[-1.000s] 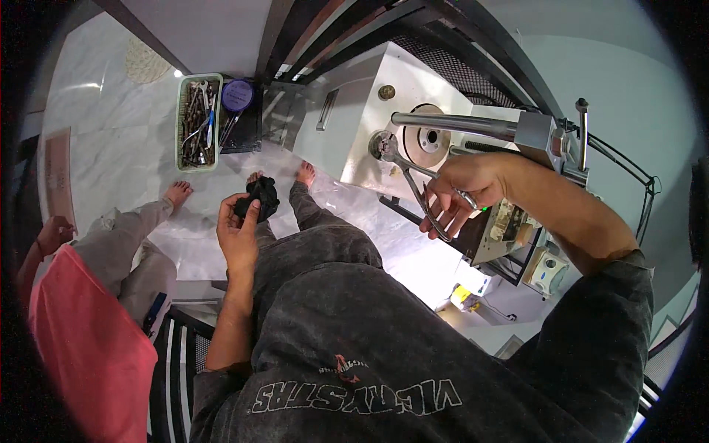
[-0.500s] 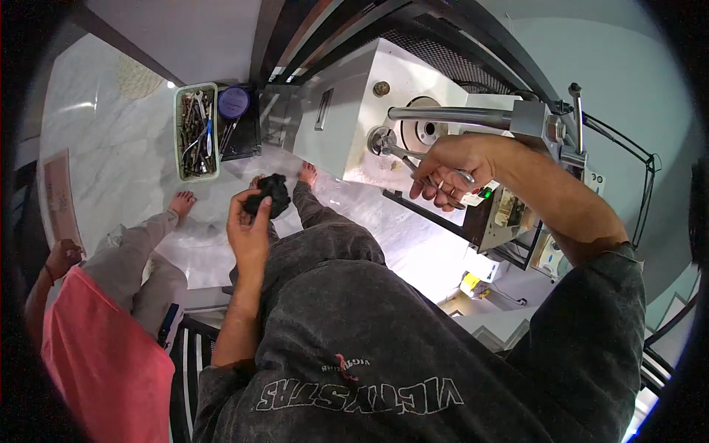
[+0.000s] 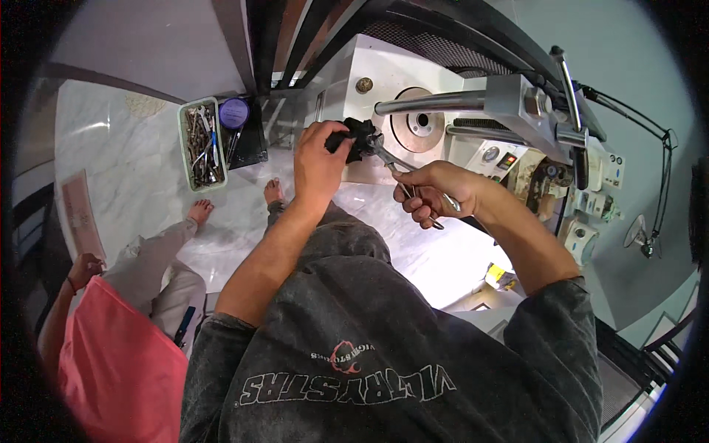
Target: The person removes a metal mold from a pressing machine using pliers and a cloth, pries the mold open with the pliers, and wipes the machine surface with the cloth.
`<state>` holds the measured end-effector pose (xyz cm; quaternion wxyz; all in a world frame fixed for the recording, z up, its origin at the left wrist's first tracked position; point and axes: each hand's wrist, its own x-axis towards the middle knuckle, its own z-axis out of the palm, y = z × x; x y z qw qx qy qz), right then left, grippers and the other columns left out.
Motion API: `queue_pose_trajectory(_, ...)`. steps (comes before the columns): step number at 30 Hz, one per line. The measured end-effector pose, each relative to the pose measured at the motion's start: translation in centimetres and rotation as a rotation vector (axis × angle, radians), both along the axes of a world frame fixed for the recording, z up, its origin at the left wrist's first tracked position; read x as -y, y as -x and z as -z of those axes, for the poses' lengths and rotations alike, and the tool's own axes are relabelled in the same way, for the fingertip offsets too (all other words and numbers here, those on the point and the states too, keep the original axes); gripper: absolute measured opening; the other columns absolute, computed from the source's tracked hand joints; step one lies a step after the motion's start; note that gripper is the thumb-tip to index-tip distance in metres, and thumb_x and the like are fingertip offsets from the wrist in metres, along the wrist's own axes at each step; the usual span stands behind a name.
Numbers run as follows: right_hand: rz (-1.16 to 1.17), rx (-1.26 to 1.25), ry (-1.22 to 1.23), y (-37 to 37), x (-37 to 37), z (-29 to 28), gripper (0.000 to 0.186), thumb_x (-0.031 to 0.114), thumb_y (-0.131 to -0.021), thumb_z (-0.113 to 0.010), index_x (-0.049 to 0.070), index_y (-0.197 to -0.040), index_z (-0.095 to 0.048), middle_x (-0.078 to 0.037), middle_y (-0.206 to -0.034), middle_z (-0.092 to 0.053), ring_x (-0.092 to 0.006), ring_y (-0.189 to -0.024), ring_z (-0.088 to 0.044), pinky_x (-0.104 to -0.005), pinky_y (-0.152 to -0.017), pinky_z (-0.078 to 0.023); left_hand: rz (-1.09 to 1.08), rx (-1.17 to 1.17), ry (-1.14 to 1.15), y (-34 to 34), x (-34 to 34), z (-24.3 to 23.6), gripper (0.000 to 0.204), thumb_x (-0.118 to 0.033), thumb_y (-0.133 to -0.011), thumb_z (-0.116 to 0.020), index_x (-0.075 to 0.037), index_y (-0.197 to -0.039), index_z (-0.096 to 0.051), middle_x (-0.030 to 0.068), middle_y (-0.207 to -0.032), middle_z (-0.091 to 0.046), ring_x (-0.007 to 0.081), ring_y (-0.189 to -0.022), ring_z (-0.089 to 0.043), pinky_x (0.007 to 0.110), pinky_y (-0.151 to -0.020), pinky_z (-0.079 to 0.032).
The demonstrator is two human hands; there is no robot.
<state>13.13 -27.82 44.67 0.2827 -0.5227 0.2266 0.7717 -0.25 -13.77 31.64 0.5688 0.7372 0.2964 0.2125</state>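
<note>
My left hand [image 3: 317,162] pinches a crumpled black cloth [image 3: 359,131] over the left part of the white machine top [image 3: 354,59], against the head of a long steel pliers-like tool [image 3: 388,159]. The fitting under the cloth is mostly hidden. My right hand [image 3: 436,192] is closed on that tool's handles, just below and right of the cloth. A grey disc with a centre hole [image 3: 405,136] sits right of the cloth, under a thick steel bar [image 3: 436,104]. A small brass-coloured knob [image 3: 364,86] stands above the cloth.
A green tray of tools [image 3: 185,136] and a purple round tub [image 3: 234,111] sit at upper left. A co-worker in a pink top [image 3: 118,347] is at lower left. A control panel [image 3: 502,166], small appliances [image 3: 580,240] and a desk lamp [image 3: 650,236] are at right, black metal railing [image 3: 458,40] behind.
My left hand has moved up and right, bringing the black cloth onto the tool's head on the machine. My right hand still grips the handles. The view has shifted somewhat.
</note>
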Motion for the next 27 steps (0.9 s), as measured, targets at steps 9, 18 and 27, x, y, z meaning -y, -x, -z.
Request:
queue_pose_trajectory(9,-0.058,0.105,-0.103,0.4,1.0,0.0,0.035,0.037,-0.099,-0.049,0.004,-0.087,-0.052,0.001,-0.064,-0.042,-0.0148,-0.053,-0.047,-0.0321,-0.049,-0.045,0.063,-0.226,0.210,-1.2,0.4,-1.3,0.024,-0.015,-0.075,-0.079,-0.003,-0.087,-0.063,0.0072,-0.078,-0.065,0.0152,-0.069,-0.060,0.029,-0.064,-0.047)
queue_pose_trajectory(18,0.019,-0.061,-0.146,-1.4,0.0,1.2,0.028,0.028,-0.099,-0.047,0.007,-0.081,-0.052,-0.001,-0.062,-0.051,-0.0160,-0.055,-0.052,-0.0316,-0.058,-0.048,0.133,-0.178,-0.267,-2.2,1.0,-1.0,0.017,-0.013,-0.081,-0.071,-0.006,-0.093,-0.062,0.0145,-0.085,-0.063,0.0294,-0.071,-0.060,0.037,-0.068,-0.047)
queue_pose_trajectory(27,0.179,-0.299,-0.378,-1.4,5.9,5.1,0.029,0.038,-0.101,-0.046,0.011,-0.089,-0.050,0.006,-0.065,-0.040,-0.0060,-0.050,-0.037,-0.0227,-0.046,-0.033,0.226,-0.147,-0.371,-2.6,0.9,-1.6,0.016,-0.007,-0.083,-0.064,-0.002,-0.097,-0.058,0.0173,-0.097,-0.061,0.0380,-0.096,-0.055,0.046,-0.085,-0.043)
